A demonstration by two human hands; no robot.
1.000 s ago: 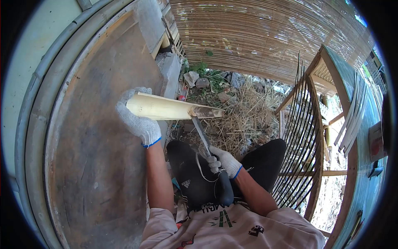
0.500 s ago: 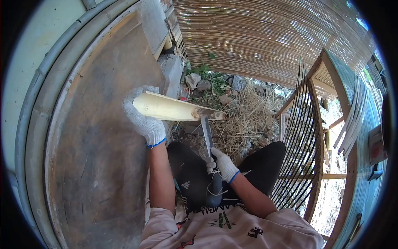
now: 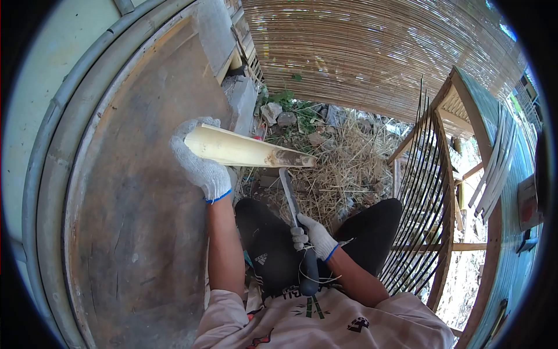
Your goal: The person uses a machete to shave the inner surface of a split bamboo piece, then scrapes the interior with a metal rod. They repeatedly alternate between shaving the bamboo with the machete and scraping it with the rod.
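Our white-gloved right hand (image 3: 318, 236) wraps its fingers (image 3: 299, 238) around a dark-handled metal knife (image 3: 288, 191); just beyond its tip is a pale, trough-shaped bamboo piece (image 3: 232, 146), likely light, stiff, slick, its wide end, seemingly the safest hold, within our white-gloved left hand's (image 3: 200, 168) curled fingers.

Left glove (image 3: 202, 172), centre-left: grey-white knit, blue cuff edge. Right glove (image 3: 318, 236), centre: similar knit, blue edge. Pale short-sleeved shirt (image 3: 337, 311), bottom: green bamboo print, dark emblem. Black trousers (image 3: 372, 224), lower centre: white logo.
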